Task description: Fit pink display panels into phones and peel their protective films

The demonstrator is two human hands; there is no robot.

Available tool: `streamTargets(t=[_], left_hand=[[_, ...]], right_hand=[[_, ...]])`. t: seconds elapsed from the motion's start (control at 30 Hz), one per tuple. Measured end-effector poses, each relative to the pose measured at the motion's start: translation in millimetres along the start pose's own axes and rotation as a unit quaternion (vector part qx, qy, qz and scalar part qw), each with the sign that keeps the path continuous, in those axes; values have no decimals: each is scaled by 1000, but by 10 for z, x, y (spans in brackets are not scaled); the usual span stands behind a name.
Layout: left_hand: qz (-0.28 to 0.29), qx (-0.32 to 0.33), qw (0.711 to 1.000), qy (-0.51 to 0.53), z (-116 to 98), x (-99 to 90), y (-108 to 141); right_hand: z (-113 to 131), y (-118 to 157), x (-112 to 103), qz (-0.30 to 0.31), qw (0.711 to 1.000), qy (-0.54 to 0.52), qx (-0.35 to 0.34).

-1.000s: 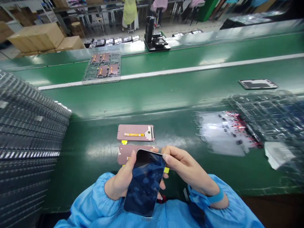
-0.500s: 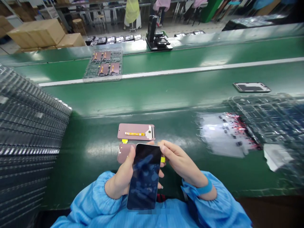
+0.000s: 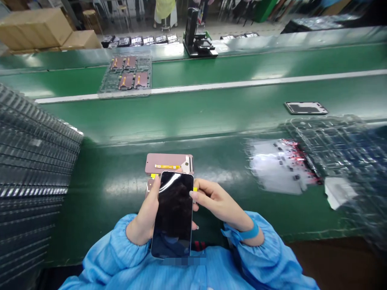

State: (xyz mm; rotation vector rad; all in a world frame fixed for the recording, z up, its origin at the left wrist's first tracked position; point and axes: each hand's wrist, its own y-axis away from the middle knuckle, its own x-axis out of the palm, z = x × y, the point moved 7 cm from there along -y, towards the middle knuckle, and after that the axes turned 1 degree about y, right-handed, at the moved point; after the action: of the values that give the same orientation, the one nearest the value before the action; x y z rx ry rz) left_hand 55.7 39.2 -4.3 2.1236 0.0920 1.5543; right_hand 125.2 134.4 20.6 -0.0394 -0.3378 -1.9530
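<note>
Both of my hands hold a glossy black phone display panel (image 3: 173,213) upright above the green belt, its screen side facing me. My left hand (image 3: 144,215) grips its left edge, with the fingertips curling round behind to show at the right side. My right hand (image 3: 218,203) pinches the right edge beside a small yellow tab (image 3: 195,189). Just beyond the panel lies a pink-backed display panel (image 3: 168,164) with a yellow flex strip. A second pink-backed panel (image 3: 149,186) sits under the held one, mostly hidden by it and my left hand.
A tall stack of transparent trays (image 3: 33,161) stands to my left. To the right lie a transparent tray (image 3: 329,141), white film sheets (image 3: 279,166) and a black panel (image 3: 306,108). Farther along the belt, a tray holds pink panels (image 3: 125,74). A person stands beyond.
The held panel has turned from tilted to nearly upright and covers more of the lower pink panel. My hands have moved slightly up and left in view.
</note>
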Motion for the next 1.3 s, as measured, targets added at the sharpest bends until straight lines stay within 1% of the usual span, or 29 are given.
streamTargets(t=[0.1,0.17,0.27,0.37,0.47,0.57,0.63,0.7,0.77,0.83,0.87,0.93,0.97,1.0,1.03,1.1,1.17,1.23,1.3], left_hand=[[-33,-5,999,-17,23,-20,3],[-25,3,1000,-17,27,-13,-3],[8,18,1000,-13,17,16,0],[27,19,999,-23,-4,56,26],[29,7,999,-30,-7,86,40],[23,19,1000,-9,-20,94,20],[15,17,1000,2,-13,95,0],[20,12,1000,19,-10,122,-16],[40,12,998,42,-25,175,-25],[49,13,997,60,-45,214,-29],[43,13,997,62,-56,218,-29],[14,39,998,54,-115,198,-19],[-6,64,997,44,-164,182,-7],[-24,92,995,32,-219,168,10],[-40,117,992,21,-269,160,29],[-63,148,987,5,-344,159,62],[-77,156,985,2,-378,167,78],[-79,156,984,6,-389,179,78],[-70,153,986,9,-392,193,71]], right_hand=[[-34,10,26,4,1000,-23,7],[-31,14,40,0,1000,-31,5],[-9,11,61,-5,999,-33,4],[7,1,74,-7,999,-31,2],[-5,-8,73,-9,999,-36,4],[-39,-16,63,-12,999,-49,12],[-62,-22,59,-12,997,-68,19],[-92,-28,51,-15,995,-90,31],[-124,-33,22,-36,992,-111,40],[-148,-36,-36,-74,989,-120,34],[-153,-36,-77,-99,988,-115,23],[-158,-34,-150,-141,986,-85,-2],[-159,-39,-161,-143,988,-60,-11],[-166,-49,-147,-128,991,-36,-14],[-181,-63,-111,-99,995,-17,-10],[-225,-81,-1,-20,1000,-1,15],[-262,-79,91,36,998,-12,43],[-290,-65,165,68,995,-33,70],[-317,-42,247,102,988,-66,95]])
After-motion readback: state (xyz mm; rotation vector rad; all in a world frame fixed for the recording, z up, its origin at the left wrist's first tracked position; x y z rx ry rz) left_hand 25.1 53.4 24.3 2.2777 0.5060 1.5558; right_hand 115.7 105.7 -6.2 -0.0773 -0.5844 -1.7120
